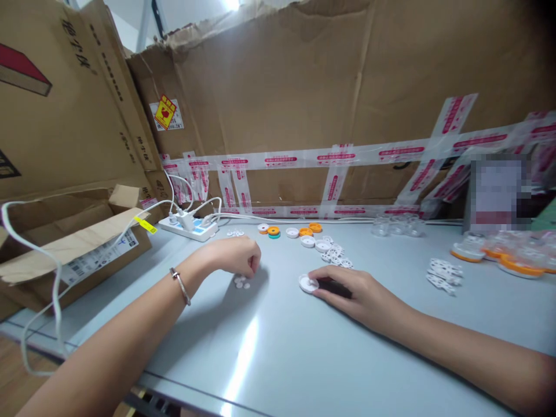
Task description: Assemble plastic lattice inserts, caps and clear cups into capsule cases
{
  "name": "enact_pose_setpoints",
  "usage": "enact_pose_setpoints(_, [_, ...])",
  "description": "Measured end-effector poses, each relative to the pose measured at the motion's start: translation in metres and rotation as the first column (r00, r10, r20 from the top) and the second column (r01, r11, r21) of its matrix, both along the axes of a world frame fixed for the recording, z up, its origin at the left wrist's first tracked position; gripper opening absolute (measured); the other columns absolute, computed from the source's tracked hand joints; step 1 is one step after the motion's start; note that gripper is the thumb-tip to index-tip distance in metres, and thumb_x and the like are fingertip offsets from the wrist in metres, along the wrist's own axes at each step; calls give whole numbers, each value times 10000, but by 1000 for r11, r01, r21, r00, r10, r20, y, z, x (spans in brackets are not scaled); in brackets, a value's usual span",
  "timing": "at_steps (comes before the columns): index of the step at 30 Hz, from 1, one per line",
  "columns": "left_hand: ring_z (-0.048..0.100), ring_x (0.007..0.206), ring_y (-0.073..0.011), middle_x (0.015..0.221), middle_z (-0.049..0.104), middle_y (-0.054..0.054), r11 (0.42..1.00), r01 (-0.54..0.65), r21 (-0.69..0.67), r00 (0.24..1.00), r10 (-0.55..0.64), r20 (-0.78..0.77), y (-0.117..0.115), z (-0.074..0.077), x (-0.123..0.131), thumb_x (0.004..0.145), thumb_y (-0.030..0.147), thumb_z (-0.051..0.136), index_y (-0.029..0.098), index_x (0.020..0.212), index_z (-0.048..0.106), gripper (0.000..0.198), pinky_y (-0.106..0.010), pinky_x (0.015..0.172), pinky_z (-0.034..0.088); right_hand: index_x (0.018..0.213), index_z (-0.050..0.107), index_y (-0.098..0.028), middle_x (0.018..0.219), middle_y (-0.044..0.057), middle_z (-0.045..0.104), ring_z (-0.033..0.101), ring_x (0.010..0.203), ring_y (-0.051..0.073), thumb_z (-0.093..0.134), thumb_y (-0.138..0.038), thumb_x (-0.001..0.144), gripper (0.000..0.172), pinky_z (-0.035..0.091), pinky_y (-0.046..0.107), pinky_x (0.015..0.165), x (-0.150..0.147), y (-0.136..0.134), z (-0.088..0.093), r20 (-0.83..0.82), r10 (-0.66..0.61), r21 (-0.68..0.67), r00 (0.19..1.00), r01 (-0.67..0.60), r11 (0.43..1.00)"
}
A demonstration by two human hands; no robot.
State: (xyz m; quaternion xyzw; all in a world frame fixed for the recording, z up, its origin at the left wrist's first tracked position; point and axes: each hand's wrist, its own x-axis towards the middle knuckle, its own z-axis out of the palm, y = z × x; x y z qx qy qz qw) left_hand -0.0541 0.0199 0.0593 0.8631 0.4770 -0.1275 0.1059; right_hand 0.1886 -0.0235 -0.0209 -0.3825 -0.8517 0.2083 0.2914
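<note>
My left hand hovers over the table with its fingers curled in a pinch; what they hold, if anything, is hidden. Just beneath it lie several small white round pieces. My right hand has its thumb and fingers closed around the rim of a shallow white round plastic cap, which rests on the table. A small white part stands up inside that cap. Beyond my right hand lies a heap of white openwork plastic parts.
White and orange round caps sit farther back. A power strip with cords and an open cardboard box are at the left. On the right are white openwork pieces and clear domes on orange bases. Large taped cardboard walls the back.
</note>
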Motion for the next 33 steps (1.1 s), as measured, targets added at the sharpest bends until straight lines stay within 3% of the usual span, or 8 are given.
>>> enact_pose_setpoints(7, [583, 632, -131, 696, 672, -14, 996, 82, 42, 979, -88, 186, -9, 1, 9, 660, 77, 552, 154, 713, 662, 145, -209, 563, 406, 955, 606, -207, 931, 35, 689, 637, 820, 174, 487, -287, 846, 179, 505, 295, 720, -2, -2, 4, -11, -13, -6, 1000, 13, 1000])
enact_pose_setpoints(12, [590, 740, -110, 820, 672, -16, 989, 117, 91, 890, -145, 432, -19, -7, 32, 770, 141, 568, 147, 810, 634, 78, -189, 637, 441, 950, 597, -207, 908, 35, 690, 638, 811, 173, 483, -282, 850, 169, 510, 300, 725, -2, -3, 6, -40, 14, -31, 999, -15, 999])
enact_pose_setpoints(19, [603, 745, -113, 813, 673, -31, 984, 118, 133, 775, -175, 607, -24, -27, 46, 769, 87, 573, 139, 855, 622, 112, -226, 698, 480, 949, 581, -201, 908, 34, 685, 638, 810, 167, 497, -258, 843, 147, 512, 295, 727, -2, -2, 4, -64, 52, -23, 997, -54, 998])
enact_pose_setpoints(24, [604, 743, -121, 809, 673, -23, 952, 192, 237, 762, -297, 575, -23, -35, 45, 776, 102, 554, 153, 859, 611, 113, -236, 691, 457, 962, 556, -202, 927, 34, 678, 639, 854, 162, 503, -245, 840, 140, 512, 287, 763, -1, -1, 2, -96, 66, -44, 993, -70, 997])
enact_pose_setpoints(29, [598, 719, -108, 794, 679, 0, 886, 298, 355, 782, -440, 441, -21, -40, 44, 774, 79, 503, 172, 794, 587, 127, -264, 756, 404, 946, 538, -203, 919, 39, 672, 634, 866, 162, 513, -198, 821, 128, 512, 297, 785, -1, 0, 1, -101, 70, -58, 992, -76, 995])
enact_pose_setpoints(33, [614, 722, -100, 817, 701, 12, 868, 347, 356, 800, -472, 370, -23, -39, 44, 804, 88, 495, 180, 810, 592, 134, -281, 787, 364, 934, 534, -204, 923, 39, 668, 631, 867, 162, 510, -195, 823, 115, 512, 307, 788, 0, -1, 2, -94, 67, -62, 993, -73, 995])
